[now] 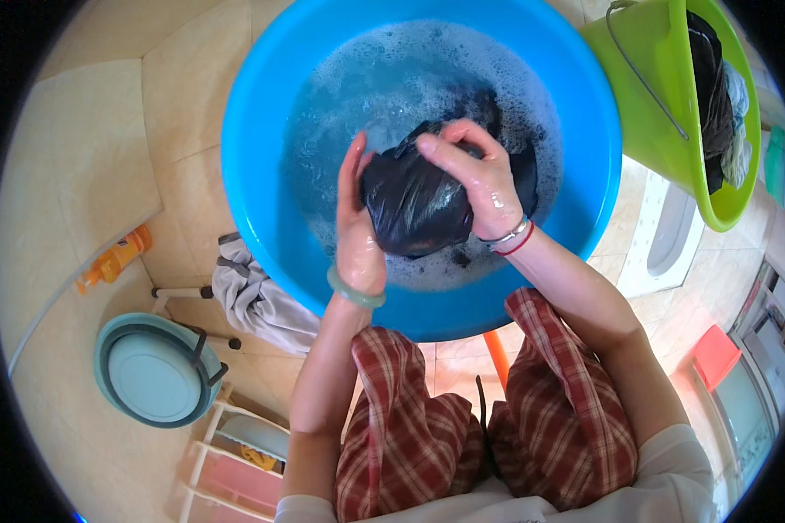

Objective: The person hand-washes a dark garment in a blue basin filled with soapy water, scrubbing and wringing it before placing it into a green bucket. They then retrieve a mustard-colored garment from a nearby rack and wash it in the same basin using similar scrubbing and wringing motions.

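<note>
Left hand (pixel 360 253) and right hand (pixel 492 193) are clamping glossy, wet black cloth (pixel 417 209) over round blue plastic basin (pixel 257 166); slick white suds (pixel 436 44) could be causing slipping, splashing.

A smooth pale green bangle (pixel 358 299) is worn on the left wrist (pixel 363 275), a silver bracelet (pixel 509 233) and thin red cord (pixel 518 243) on the right wrist (pixel 501 224). Red plaid trousers (pixel 410 444) and a white short-sleeved top (pixel 673 471) are worn.

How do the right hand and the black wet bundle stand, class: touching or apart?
Touching: the head view shows the right hand against the black wet bundle, thumb on its upper edge.
</note>
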Demonstrator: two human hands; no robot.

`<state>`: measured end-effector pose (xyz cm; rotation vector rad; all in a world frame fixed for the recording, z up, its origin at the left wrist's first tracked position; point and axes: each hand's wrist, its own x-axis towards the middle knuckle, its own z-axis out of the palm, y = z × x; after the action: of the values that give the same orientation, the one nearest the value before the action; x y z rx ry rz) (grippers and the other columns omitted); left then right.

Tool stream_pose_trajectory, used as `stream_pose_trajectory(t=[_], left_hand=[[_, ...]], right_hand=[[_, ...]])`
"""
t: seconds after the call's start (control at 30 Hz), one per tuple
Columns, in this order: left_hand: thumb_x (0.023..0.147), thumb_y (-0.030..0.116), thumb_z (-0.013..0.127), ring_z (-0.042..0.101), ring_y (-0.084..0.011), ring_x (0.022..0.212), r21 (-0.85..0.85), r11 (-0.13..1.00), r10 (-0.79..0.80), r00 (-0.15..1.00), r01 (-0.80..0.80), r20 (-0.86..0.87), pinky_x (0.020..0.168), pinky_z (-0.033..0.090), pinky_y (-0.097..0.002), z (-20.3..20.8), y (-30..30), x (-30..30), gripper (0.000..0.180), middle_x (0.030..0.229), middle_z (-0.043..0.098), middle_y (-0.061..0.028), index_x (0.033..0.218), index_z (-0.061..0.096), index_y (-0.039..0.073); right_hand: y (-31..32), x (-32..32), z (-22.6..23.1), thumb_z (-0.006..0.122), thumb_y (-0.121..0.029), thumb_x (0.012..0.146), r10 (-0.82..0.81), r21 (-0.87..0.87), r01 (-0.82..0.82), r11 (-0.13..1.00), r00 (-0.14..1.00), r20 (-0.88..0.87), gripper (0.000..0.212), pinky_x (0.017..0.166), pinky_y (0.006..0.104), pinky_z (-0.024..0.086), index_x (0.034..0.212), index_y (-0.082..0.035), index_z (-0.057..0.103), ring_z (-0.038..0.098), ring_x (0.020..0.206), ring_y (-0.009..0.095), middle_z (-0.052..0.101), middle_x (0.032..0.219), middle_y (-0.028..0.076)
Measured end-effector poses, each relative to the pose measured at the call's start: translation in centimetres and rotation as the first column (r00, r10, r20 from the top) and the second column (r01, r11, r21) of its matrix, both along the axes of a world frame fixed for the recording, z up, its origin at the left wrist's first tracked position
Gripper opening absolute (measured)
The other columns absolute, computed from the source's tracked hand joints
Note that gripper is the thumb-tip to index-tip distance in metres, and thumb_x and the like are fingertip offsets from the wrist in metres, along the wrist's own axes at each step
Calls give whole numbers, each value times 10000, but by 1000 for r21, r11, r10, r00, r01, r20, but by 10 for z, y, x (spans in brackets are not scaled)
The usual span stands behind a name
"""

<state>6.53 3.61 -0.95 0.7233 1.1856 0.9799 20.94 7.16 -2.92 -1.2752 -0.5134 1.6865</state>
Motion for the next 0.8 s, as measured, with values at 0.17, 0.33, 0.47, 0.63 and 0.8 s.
stream_pose_trajectory(t=[0.17,0.33,0.47,0.63,0.8], left_hand=[[988,637,323,430,-303,1359,-358,926,269,873,-118,408,1077,384,-540,29,-4,17,707,1495,414,-113,1530,255,188],[989,342,573,560,-247,1187,-378,824,513,840,-423,178,988,469,-412,33,17,30,439,1319,554,-100,1332,506,75],[798,15,775,581,-206,1109,-15,864,503,863,-503,41,948,493,-355,41,19,36,485,1267,564,-95,1218,533,43],[618,-48,760,582,-361,1125,660,750,318,852,43,-416,995,465,-437,39,19,20,463,1271,550,-221,1010,545,73],[647,157,857,594,-412,1130,792,578,294,855,196,-426,945,496,-462,43,16,22,403,1202,594,-191,988,644,130]], right_hand=[[10,1,6,760,-117,859,-171,95,172,980,985,-17,185,763,236,491,1004,-66,658,571,877,73,622,973,-9],[-2,-6,24,714,-188,907,-115,-33,111,993,978,-175,295,803,246,510,1165,-82,618,611,934,90,653,995,8],[0,-12,34,665,-250,941,-277,-237,189,953,861,-427,202,806,284,524,1074,-106,615,640,913,131,666,993,32],[-6,-7,37,615,-255,958,-305,-314,120,942,697,-649,185,861,327,526,1072,-110,621,652,942,178,672,1017,51],[0,6,40,567,-238,957,-90,-208,-155,966,554,-828,254,909,355,520,1187,-132,570,631,1017,203,628,1126,70]])
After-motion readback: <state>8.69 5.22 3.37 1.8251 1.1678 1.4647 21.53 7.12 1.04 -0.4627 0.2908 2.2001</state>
